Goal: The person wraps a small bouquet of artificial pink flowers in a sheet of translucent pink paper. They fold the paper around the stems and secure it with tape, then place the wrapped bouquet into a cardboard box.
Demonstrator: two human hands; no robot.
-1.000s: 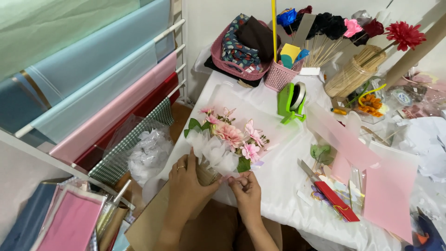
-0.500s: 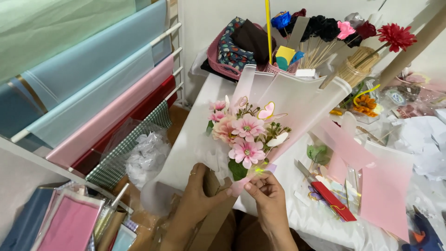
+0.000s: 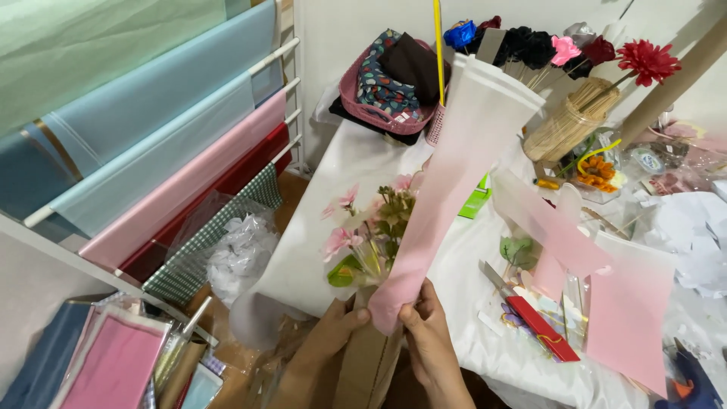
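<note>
I hold a small bouquet of pink flowers [image 3: 371,227] upright in front of me, wrapped in a tall sheet of white-to-pink paper [image 3: 454,174]. My left hand [image 3: 333,333] grips the base of the stems from the left. My right hand [image 3: 428,329] pinches the lower end of the pink sheet against the bouquet. The paper rises well above the flowers and hides their right side.
A white-covered table [image 3: 333,197] carries loose pink sheets [image 3: 628,310], a red-handled cutter [image 3: 530,318], a jar of sticks [image 3: 564,125] with artificial flowers, and a pink basket [image 3: 386,87]. Rolls of wrapping paper hang on a rack [image 3: 151,151] at left. A brown box [image 3: 371,363] stands below my hands.
The bouquet has been lifted off the table and turned upright. The pink sheet now stands folded in front of the flowers, where before it lay spread behind them.
</note>
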